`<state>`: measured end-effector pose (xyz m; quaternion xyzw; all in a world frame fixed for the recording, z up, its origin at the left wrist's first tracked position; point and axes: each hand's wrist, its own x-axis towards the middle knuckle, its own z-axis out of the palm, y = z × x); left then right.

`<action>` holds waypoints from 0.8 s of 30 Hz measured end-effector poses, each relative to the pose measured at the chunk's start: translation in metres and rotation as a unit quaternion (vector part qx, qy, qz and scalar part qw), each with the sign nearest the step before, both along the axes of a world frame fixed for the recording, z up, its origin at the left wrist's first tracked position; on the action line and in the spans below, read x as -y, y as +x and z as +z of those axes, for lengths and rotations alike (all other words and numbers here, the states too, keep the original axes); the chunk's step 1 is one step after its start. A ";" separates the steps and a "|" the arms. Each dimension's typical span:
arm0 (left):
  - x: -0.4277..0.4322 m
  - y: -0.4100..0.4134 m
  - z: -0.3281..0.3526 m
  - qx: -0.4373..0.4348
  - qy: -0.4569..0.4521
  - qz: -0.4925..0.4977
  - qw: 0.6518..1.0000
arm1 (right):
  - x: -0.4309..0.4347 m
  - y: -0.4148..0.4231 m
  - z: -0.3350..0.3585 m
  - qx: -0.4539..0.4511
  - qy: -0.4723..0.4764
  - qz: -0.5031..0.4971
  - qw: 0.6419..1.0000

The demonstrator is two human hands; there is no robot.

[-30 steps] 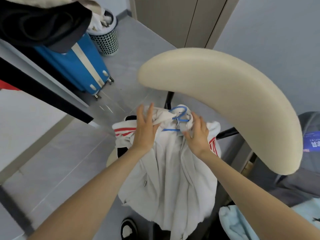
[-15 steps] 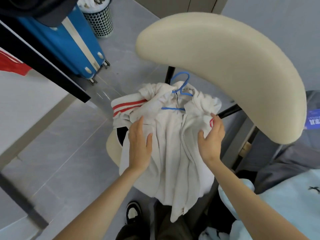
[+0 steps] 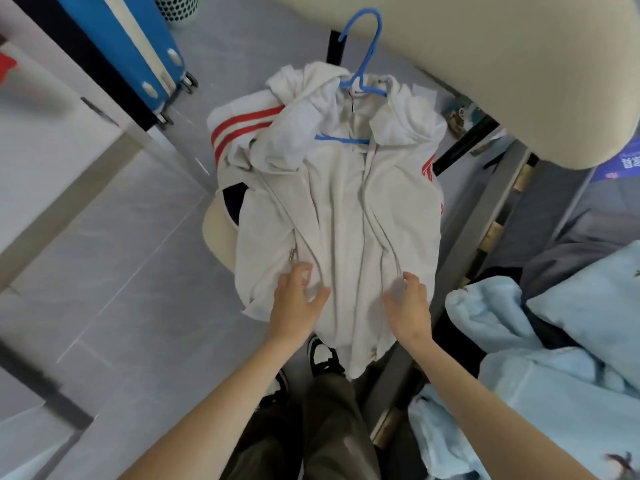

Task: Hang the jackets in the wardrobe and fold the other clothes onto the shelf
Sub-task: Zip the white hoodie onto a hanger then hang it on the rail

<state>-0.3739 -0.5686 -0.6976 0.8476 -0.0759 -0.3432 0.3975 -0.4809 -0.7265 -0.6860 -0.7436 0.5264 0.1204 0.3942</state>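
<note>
Hands slid from collar down to hem since a second ago: left hand (image 3: pixel 298 299) and right hand (image 3: pixel 408 299) now flat, fingers spread, grasping nothing, smoothing jacket (image 3: pixel 339 209). Jacket on hanger (image 3: pixel 363 64), draped over chair (image 3: pixel 221 233). Probably ready to lift toward wardrobe.

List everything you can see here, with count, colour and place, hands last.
jacket: one, white with red stripes, laid over the chair seat, centre
hanger: one, blue, inside the jacket's collar
chair backrest: one, cream, upper right
suitcase: one, blue, upper left
basket: one, perforated, top edge
fleece clothes: light blue, lower right
shoes: black and white, bottom centre
left hand: flat on jacket hem
right hand: flat on jacket hem
</note>
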 end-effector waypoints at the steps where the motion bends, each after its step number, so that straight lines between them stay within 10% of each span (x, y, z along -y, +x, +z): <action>1: 0.000 -0.003 -0.004 0.020 0.007 -0.015 1.000 | -0.001 -0.002 -0.003 0.008 -0.006 0.008 1.000; 10: 0.018 0.005 -0.011 0.137 0.109 -0.077 0.982 | -0.013 0.003 0.019 0.163 -0.054 0.060 0.983; 18: 0.020 0.039 0.072 0.109 -0.099 0.051 0.988 | 0.011 0.044 0.079 0.270 -0.173 0.040 0.946; 24: 0.078 0.122 0.103 -0.021 -0.249 0.133 0.959 | 0.023 0.091 0.078 0.249 -0.081 0.036 0.964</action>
